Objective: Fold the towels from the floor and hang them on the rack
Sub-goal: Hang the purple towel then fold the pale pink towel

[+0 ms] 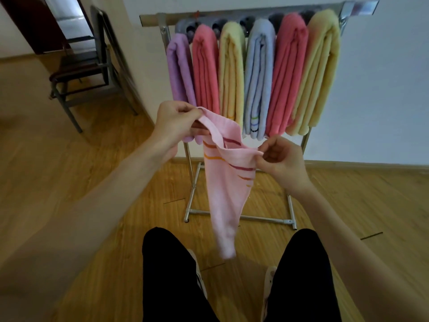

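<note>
Pink towel (226, 187): light pink with thin orange and dark red stripes near its top edge, held up in the air in front of the rack – its top edge stretched between the two hands, the rest hanging down in a narrowing drape that ends between the person's legs, clear of the floor.
Left hand (173, 123): raised higher than the other, arm reaching forward from the lower left, thumb and fingers curled and pinching the towel's upper left corner.
Right hand (282, 159): lower and nearer, back of the hand to the camera, fingers curled in, fingertips pinching the towel's other top corner.
Rack (290, 220): metal frame standing on the floor against the white wall, a wooden rail across its top.
Hung towels: six folded towels side by side over the rail, touching one another – purple towel (180, 70), pink-red towel (205, 70), pale yellow towel (232, 73), light blue towel (257, 77) with small coloured stripes near its lower end, second pink-red towel (287, 73), second yellow towel (315, 73).
Writing: none that can be read on towels or rack.
Legs (171, 275): black trousers, light shoes partly seen below.
Floor (92, 182): wood-pattern boards.
Chair (81, 73): dark, metal-framed, to the left by the wall corner.
</note>
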`<state>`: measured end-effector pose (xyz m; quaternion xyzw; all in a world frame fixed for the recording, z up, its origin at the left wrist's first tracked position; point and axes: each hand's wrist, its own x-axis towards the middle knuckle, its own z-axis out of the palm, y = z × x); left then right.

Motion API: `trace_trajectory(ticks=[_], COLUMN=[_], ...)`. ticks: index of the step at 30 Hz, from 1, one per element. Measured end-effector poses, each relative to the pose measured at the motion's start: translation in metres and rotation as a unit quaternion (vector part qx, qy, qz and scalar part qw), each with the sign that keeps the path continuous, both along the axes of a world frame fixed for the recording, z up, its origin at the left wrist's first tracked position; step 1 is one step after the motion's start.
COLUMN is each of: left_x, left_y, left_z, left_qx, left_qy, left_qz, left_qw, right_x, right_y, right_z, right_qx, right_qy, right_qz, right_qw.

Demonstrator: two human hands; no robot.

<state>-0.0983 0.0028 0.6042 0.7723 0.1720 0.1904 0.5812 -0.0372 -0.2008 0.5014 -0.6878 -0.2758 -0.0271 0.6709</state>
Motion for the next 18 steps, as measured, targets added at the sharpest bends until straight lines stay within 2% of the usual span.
trace_trajectory(ticks=[3, 7, 18], left_x=[0.000, 0.002, 0.012], left_y=[-0.005, -0.005, 0.015], left_z=[-0.001, -0.004, -0.008], left_qx=[-0.017, -0.018, 0.014], left_qy=[0.000, -0.006, -0.016], left_qz=[0.013, 0.015, 0.021], left_qw=[1.000, 1.000, 1.000], right_x=[-0.005, -0.011, -0.001], right_y=[0.005, 0.009, -0.005], right_z=[-0.005, -0.003, 0.006], right_qx=[0.012, -0.025, 0.026], right_qy=[0.034, 0.014, 0.051], right_qz=[0.017, 0.048, -0.003], right_qw=[0.999, 0.998, 0.998])
